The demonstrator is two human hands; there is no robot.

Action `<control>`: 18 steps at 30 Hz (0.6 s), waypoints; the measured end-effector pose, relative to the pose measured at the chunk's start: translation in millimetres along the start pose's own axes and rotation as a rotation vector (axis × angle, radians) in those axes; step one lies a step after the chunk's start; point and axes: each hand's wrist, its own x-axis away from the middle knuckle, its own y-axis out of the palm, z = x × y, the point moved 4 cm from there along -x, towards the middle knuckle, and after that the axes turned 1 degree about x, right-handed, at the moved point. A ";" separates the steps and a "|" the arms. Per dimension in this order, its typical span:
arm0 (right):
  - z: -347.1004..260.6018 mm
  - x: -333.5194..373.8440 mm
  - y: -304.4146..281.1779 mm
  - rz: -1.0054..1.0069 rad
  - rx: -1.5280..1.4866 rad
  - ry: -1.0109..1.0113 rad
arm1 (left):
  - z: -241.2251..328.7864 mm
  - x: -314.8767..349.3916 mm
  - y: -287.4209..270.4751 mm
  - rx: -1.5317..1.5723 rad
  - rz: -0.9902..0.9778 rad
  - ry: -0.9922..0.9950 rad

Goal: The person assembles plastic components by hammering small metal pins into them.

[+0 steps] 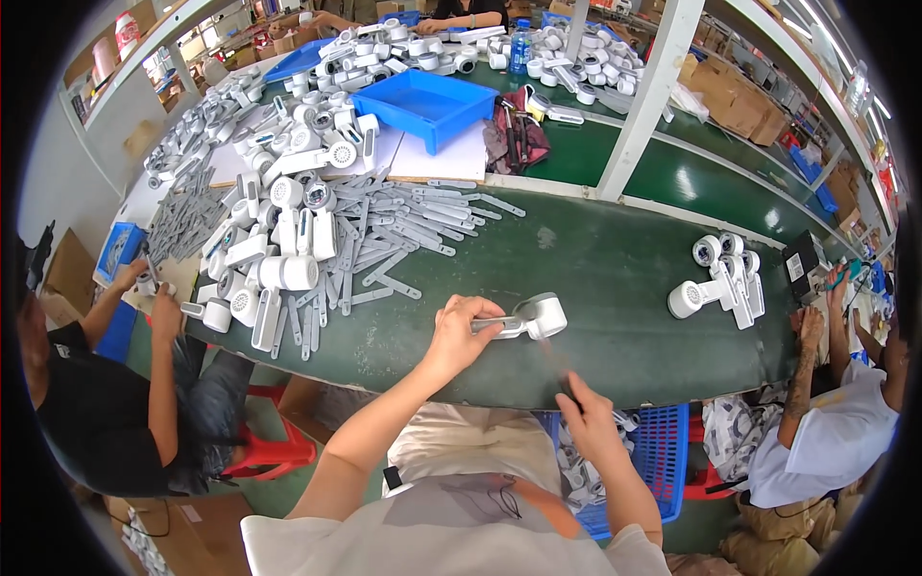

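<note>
My left hand point(459, 338) is closed round the handle end of a white device with a round head point(547, 315), low over the green bench top. A grey strip lies along that handle. In my closed right hand point(588, 415) is a dark-handled tool point(563, 372), smeared by motion. Its far end reaches toward the device's round head, and I cannot tell whether the two touch. Left of my hands lie many loose grey strips point(408, 226) beside a heap of similar white devices point(288, 274).
A blue tray point(427, 104) stands at the back among more white parts. Several assembled devices point(732, 278) lie at the right of the bench point(595, 254). A blue basket point(663, 451) is by my right side. A white post point(653, 101) rises behind. Co-workers sit left and right.
</note>
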 end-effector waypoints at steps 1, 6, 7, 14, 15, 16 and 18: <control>0.7 -6.2 1.1 -0.098 0.040 0.094 | -0.1 -0.4 -1.0 0.002 0.001 0.002; -6.1 -1.0 -3.0 0.003 0.003 0.020 | 0.3 0.6 0.0 -0.094 -0.035 0.037; -4.4 -1.7 -2.2 0.002 0.005 0.018 | 0.0 1.0 0.1 -0.092 -0.032 0.037; -26.0 -2.9 -1.2 -0.019 0.091 -0.091 | 10.7 14.2 -17.5 -0.189 -0.017 0.192; -28.6 0.7 -2.1 0.015 0.048 -0.128 | 1.5 15.4 -18.1 -0.210 -0.084 0.128; -24.1 1.9 1.4 0.012 0.048 -0.128 | 0.3 14.9 -19.2 -0.210 -0.085 0.151; -6.1 2.7 18.5 -0.209 0.119 -0.012 | -0.6 13.9 -18.4 -0.205 -0.092 0.166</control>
